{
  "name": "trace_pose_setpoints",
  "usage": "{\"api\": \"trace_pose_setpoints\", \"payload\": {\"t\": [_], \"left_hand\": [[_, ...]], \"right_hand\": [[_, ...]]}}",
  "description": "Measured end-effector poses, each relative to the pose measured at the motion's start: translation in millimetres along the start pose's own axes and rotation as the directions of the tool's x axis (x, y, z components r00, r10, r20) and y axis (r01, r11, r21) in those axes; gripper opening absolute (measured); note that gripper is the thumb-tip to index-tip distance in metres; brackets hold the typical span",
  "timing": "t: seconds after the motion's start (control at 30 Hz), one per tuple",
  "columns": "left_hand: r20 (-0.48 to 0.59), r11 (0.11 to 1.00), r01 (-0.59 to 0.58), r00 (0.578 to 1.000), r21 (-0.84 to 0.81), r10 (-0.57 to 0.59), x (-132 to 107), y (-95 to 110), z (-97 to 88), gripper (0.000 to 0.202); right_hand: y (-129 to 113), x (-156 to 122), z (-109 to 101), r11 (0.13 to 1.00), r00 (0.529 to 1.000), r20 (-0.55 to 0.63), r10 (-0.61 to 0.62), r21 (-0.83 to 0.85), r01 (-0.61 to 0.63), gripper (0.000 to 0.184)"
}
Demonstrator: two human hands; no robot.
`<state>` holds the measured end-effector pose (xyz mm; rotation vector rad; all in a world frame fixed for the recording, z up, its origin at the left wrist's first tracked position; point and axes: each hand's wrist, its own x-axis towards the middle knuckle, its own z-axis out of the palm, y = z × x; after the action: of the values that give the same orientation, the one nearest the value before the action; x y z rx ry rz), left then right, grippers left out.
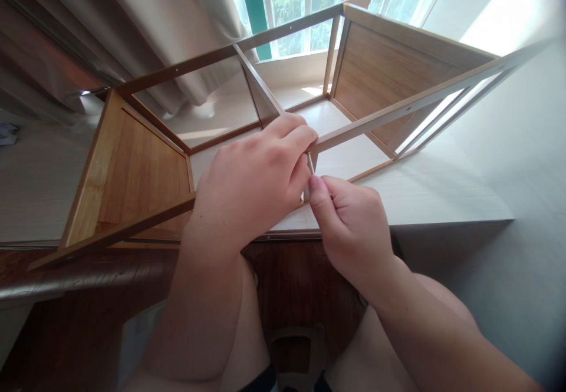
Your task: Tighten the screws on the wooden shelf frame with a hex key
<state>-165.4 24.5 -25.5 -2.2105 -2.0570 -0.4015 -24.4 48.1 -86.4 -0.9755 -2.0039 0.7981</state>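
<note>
Bamboo shelf frame (145, 168) lies on its side on the pale surface (424, 191) below the window (305, 3). It looks light and stiff, but its thin rails seem easily strained. Left hand (254, 183) is curled shut over the frame's front rail at mid-span, a sensible hold. Right hand (349, 224), just right of it, pinches a small metal tool (311, 165) under that rail.

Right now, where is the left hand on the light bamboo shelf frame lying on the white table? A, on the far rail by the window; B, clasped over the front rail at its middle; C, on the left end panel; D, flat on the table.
B: the left hand wraps the light bamboo shelf frame's front rail at its middle, with the right hand pinching a thin metal tool just beneath.
</note>
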Motion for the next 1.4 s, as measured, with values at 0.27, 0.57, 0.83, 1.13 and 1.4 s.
{"api": "trace_pose_setpoints", "payload": {"t": [0.27,0.57,0.83,1.13,1.4], "left_hand": [[0.004,1.0,-0.003,1.0,0.005,0.003,0,-1,-0.4,0.032],[0.006,1.0,0.001,1.0,0.017,-0.001,0,0,0.4,0.031],[-0.013,1.0,-0.011,1.0,0.026,0.012,1,-1,1.2,0.031],[-0.033,1.0,-0.025,0.999,0.016,0.026,0,-1,2.3,0.032],[-0.019,1.0,-0.014,1.0,0.022,0.014,1,-1,1.8,0.031]], "right_hand": [[-3,-5,5,0.872,0.979,0.075,0.188,0.447,-0.202,0.051],[-7,-4,15,0.491,0.934,0.187,0.303,0.81,-0.321,0.051],[-11,-2,13,0.184,0.895,0.319,0.312,0.904,-0.386,0.048],[-13,-3,14,0.019,0.861,0.425,0.279,0.894,-0.447,0.048],[-12,-5,15,0.366,0.922,0.201,0.332,0.873,-0.322,0.049]]}}
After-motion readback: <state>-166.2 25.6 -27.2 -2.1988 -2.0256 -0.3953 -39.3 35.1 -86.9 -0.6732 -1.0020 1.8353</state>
